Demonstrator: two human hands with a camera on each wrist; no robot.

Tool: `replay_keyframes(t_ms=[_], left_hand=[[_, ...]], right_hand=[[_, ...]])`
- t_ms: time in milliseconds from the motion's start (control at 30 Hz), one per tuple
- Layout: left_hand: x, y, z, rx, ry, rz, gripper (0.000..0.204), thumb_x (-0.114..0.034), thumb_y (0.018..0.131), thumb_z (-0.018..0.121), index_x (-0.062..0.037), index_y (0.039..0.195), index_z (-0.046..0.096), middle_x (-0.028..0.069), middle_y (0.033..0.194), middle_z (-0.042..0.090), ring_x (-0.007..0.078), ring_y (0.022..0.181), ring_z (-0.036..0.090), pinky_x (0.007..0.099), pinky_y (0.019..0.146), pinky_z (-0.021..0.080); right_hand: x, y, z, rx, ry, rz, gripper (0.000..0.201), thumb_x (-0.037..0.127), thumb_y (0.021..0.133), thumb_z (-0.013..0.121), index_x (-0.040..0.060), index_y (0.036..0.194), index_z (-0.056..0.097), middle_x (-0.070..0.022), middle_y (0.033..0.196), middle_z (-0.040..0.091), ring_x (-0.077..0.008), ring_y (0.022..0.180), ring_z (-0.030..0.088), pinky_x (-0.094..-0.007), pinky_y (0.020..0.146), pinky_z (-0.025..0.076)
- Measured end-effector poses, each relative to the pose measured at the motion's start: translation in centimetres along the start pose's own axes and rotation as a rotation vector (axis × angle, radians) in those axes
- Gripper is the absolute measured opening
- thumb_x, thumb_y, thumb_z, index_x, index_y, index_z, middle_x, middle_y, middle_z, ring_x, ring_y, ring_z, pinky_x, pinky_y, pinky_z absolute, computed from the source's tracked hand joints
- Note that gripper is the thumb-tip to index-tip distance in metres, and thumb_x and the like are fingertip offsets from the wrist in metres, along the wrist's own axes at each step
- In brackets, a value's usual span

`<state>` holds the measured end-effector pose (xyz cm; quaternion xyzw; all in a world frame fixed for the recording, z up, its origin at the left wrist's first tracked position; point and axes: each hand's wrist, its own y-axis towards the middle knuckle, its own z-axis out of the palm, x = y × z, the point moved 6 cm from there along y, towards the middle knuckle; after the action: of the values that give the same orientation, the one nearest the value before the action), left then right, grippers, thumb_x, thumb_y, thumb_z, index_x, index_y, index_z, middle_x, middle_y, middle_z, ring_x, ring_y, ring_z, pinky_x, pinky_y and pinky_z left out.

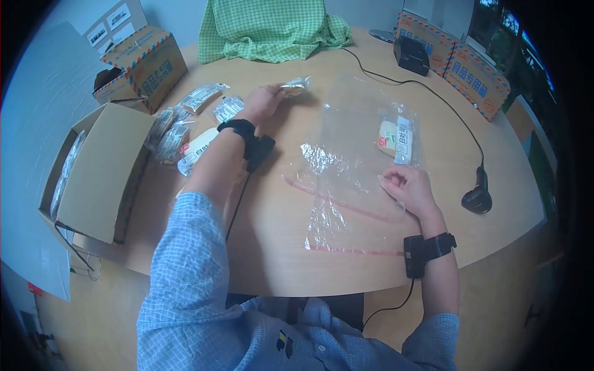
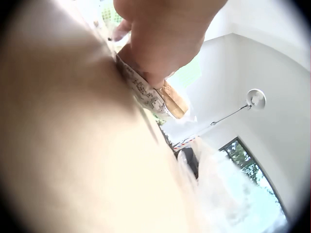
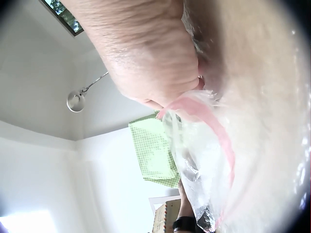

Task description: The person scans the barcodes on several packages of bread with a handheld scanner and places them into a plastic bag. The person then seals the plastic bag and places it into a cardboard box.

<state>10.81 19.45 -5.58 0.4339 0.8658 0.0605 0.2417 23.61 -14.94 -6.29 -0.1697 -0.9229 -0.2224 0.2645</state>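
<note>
My left hand (image 1: 265,102) grips a small bread packet (image 1: 296,86) at the far middle of the table. Printed wrapper and brown bread (image 2: 176,103) show beyond the fingers in the left wrist view. My right hand (image 1: 409,188) pinches the mouth of a large clear zip bag (image 1: 346,176), near the end of its pink strip (image 3: 221,126). The bag lies spread over the table, its mouth edges apart toward me. One pale bread packet (image 1: 388,136) with a white label lies within the bag's outline at its right side. Several more packets (image 1: 203,98) lie left of my left forearm.
An open carton (image 1: 102,167) with packets inside stands at the left edge, another box (image 1: 148,68) behind it. Green checked cloth (image 1: 266,28) covers something at the back. A black scanner (image 1: 477,196) with a cable, a black device (image 1: 411,54) and boxes (image 1: 476,77) are on the right.
</note>
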Motion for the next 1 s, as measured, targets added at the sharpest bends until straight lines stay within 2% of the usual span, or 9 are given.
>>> replay_keyframes(t_ms=[100,200,333,567,600,633,800,967,1000], left_hand=[[0.8,-1.0,-2.1,0.052,-0.077,-0.045,0.035,-0.033,0.088,0.047,-0.0055,0.105,0.060,0.0132,0.093,0.064,0.0288,0.087,0.061,0.0381,0.077,0.046],[0.7,-3.5,-4.6,0.097,-0.813,-0.151,0.038,-0.030,0.094,0.040,0.0019,0.107,0.056,0.0081,0.096,0.063,0.0189,0.088,0.061,0.0325,0.073,0.049],[-0.5,-9.3,-6.1,0.204,-1.168,-0.399,0.038,-0.028,0.095,0.037,0.0001,0.117,0.048,0.0086,0.105,0.060,0.0181,0.089,0.061,0.0339,0.077,0.052],[-1.6,-17.8,-5.1,0.330,-1.762,-0.489,0.034,-0.025,0.094,0.040,-0.0002,0.116,0.049,0.0105,0.106,0.059,0.0192,0.092,0.061,0.0341,0.078,0.053],[-2.4,-19.3,-4.9,0.270,-1.776,-0.543,0.034,-0.024,0.093,0.044,0.0003,0.116,0.049,0.0112,0.105,0.060,0.0191,0.093,0.061,0.0337,0.078,0.053],[-2.3,-20.6,-3.7,0.411,-1.764,-0.469,0.037,-0.025,0.093,0.043,0.0015,0.119,0.048,0.0132,0.112,0.058,0.0224,0.098,0.060,0.0363,0.086,0.049],[-5.8,-24.8,-0.1,0.671,-1.560,-0.625,0.039,-0.027,0.092,0.047,0.0025,0.118,0.048,0.0114,0.110,0.058,0.0161,0.095,0.060,0.0285,0.080,0.052],[-5.9,-24.1,-3.2,0.363,-1.349,-0.572,0.046,-0.030,0.092,0.048,0.0035,0.124,0.043,0.0095,0.103,0.059,0.0109,0.083,0.058,0.0256,0.077,0.049],[-5.0,-23.4,-5.1,0.286,-1.016,-0.407,0.045,-0.029,0.091,0.049,0.0012,0.124,0.044,0.0092,0.102,0.059,0.0107,0.082,0.058,0.0257,0.076,0.048]], right_hand=[[-0.2,0.0,0.1,0.005,0.032,0.018,0.017,0.015,0.066,0.070,0.0039,0.077,0.064,-0.0050,0.056,0.054,-0.0148,0.050,0.053,-0.0271,0.052,0.044],[-0.3,0.0,0.2,0.010,0.008,0.020,0.016,0.015,0.067,0.070,0.0042,0.078,0.064,-0.0051,0.055,0.053,-0.0150,0.049,0.052,-0.0268,0.051,0.043],[-0.3,-0.1,0.4,0.013,0.030,0.012,0.016,0.014,0.068,0.069,0.0040,0.078,0.064,-0.0042,0.055,0.053,-0.0130,0.049,0.051,-0.0258,0.050,0.042],[-0.5,-0.4,0.5,0.024,0.078,0.038,0.016,0.014,0.072,0.068,0.0023,0.080,0.063,-0.0011,0.055,0.051,-0.0082,0.050,0.046,-0.0236,0.049,0.039],[-0.4,-0.4,0.5,0.023,0.082,0.046,0.015,0.014,0.072,0.068,0.0019,0.080,0.063,-0.0008,0.055,0.050,-0.0074,0.050,0.046,-0.0231,0.049,0.039],[-0.3,-0.4,0.6,0.023,0.087,0.053,0.015,0.014,0.072,0.067,0.0016,0.081,0.063,-0.0005,0.054,0.050,-0.0067,0.051,0.046,-0.0226,0.050,0.039],[-0.9,-0.3,0.9,0.043,0.146,0.029,0.013,0.010,0.074,0.065,-0.0003,0.082,0.062,0.0018,0.058,0.050,-0.0046,0.054,0.044,-0.0203,0.050,0.038],[-0.9,-0.3,0.9,0.063,0.204,0.037,0.011,0.007,0.075,0.063,-0.0016,0.081,0.061,0.0038,0.061,0.049,-0.0035,0.056,0.043,-0.0187,0.050,0.036],[-0.9,-0.3,0.9,0.064,0.197,0.036,0.010,0.007,0.075,0.063,-0.0016,0.080,0.061,0.0038,0.061,0.049,-0.0035,0.055,0.042,-0.0186,0.050,0.036]])
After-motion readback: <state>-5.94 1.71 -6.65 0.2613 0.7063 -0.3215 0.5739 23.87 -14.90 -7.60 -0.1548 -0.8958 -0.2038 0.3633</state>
